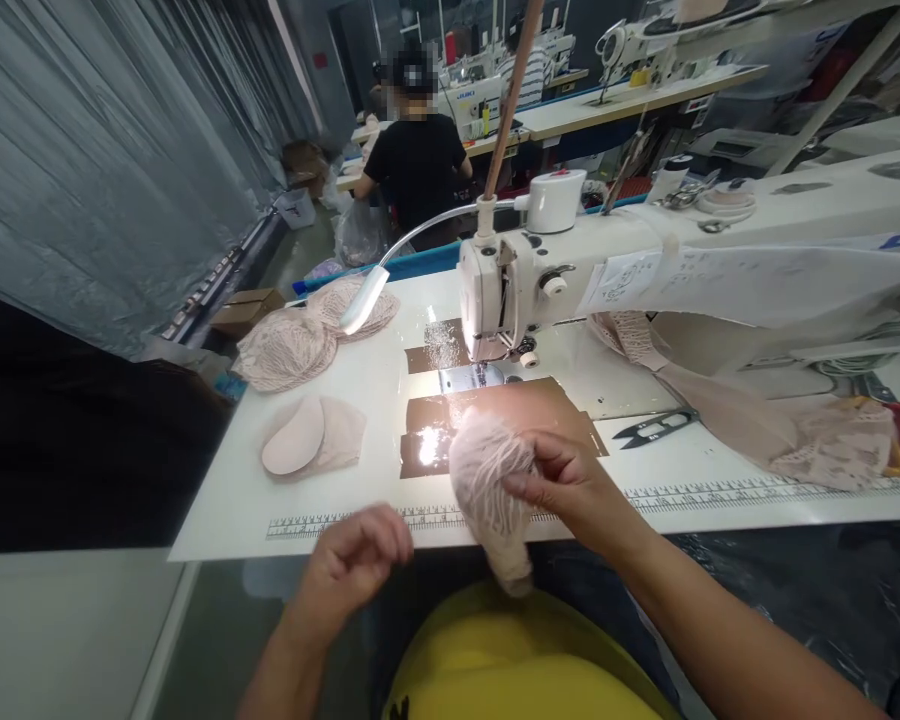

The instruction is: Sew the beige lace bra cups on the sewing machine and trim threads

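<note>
My right hand (562,480) pinches a pale pink lace bra cup (491,475) between thumb and fingers. The cup hangs over the table's front edge, its narrow lower end above my yellow-clad lap. Loosely curled, my left hand (364,555) is at the front edge, apart from the cup, with nothing visible in it. Behind the held piece is the sewing machine head (495,300), its lit needle area over a metal plate (471,378) and brown tape (547,405). A smooth foam cup with sheer fabric (294,440) lies on the table to the left.
Stacked lace cups (289,348) lie at the back left under a lamp (365,300). Thread snips (656,428) and more pink fabric (750,420) lie to the right. A ruler strip (720,495) runs along the front edge. A person in black (416,165) sits beyond.
</note>
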`<state>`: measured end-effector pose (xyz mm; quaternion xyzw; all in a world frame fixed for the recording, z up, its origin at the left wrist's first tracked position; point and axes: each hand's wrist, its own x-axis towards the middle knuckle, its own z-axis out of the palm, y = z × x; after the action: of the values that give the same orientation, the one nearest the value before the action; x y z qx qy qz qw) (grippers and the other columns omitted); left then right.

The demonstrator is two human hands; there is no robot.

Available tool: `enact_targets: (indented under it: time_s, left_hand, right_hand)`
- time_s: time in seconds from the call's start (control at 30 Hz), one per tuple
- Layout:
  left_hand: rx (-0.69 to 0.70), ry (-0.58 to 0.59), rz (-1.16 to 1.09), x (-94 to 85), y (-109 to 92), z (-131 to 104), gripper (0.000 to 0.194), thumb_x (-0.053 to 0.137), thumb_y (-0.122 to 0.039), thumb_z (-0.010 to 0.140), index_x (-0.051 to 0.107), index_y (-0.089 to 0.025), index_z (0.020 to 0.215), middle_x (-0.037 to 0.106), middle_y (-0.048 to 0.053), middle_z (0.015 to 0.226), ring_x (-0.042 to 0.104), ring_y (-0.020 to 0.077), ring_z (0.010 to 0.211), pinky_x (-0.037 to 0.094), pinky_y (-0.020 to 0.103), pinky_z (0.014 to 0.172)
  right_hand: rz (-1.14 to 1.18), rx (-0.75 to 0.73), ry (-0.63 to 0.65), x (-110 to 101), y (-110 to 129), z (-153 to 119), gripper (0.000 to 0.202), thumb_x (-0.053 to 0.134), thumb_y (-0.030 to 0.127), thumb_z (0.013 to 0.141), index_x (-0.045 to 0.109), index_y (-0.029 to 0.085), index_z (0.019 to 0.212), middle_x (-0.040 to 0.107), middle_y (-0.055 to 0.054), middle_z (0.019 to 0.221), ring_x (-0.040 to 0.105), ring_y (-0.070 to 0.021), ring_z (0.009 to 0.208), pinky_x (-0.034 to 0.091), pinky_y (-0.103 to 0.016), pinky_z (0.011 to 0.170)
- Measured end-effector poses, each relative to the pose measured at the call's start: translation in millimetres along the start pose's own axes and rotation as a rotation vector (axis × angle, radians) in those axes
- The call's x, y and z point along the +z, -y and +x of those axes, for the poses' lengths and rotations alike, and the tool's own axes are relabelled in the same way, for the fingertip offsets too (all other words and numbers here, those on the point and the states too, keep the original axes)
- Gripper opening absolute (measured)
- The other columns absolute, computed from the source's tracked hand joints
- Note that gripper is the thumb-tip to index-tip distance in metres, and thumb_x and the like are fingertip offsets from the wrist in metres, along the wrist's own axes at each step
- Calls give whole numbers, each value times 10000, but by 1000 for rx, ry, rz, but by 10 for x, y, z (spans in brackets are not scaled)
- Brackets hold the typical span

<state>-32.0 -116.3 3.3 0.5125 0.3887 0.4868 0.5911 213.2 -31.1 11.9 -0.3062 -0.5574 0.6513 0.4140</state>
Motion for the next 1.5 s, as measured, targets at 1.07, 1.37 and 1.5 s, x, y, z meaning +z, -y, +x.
enact_targets:
  time_s: [1.07, 1.37, 1.5]
  left_hand:
    - [-212, 127, 254, 281, 6, 475, 271, 581, -390, 848, 615, -121, 859, 519, 18, 744, 447, 123, 684, 375, 226, 614]
    - [-229, 236, 129, 262, 18, 540, 233, 660, -340, 802, 525, -151, 825, 481, -11, 750, 433, 97, 668, 362, 205, 603]
    - [-309, 294, -90, 242, 54, 579, 302, 728, -333, 741, 543, -157, 902, 504, -7, 777, 460, 96, 665, 380, 204, 600]
  right_hand:
    - [-511, 14, -34, 214, -58, -30, 251, 639, 338, 780, 577, 171, 602, 608, -13, 597, 517, -129, 552, 386, -242, 511]
    - [-386, 143, 141, 90, 51, -1, 199, 615, 331, 809, 658, 147, 746, 520, 22, 613, 426, -92, 561, 322, -209, 509]
    - [-311, 148, 138, 65, 65, -18, 201, 638, 330, 790, 633, 140, 725, 456, 37, 596, 370, -79, 549, 287, -207, 501]
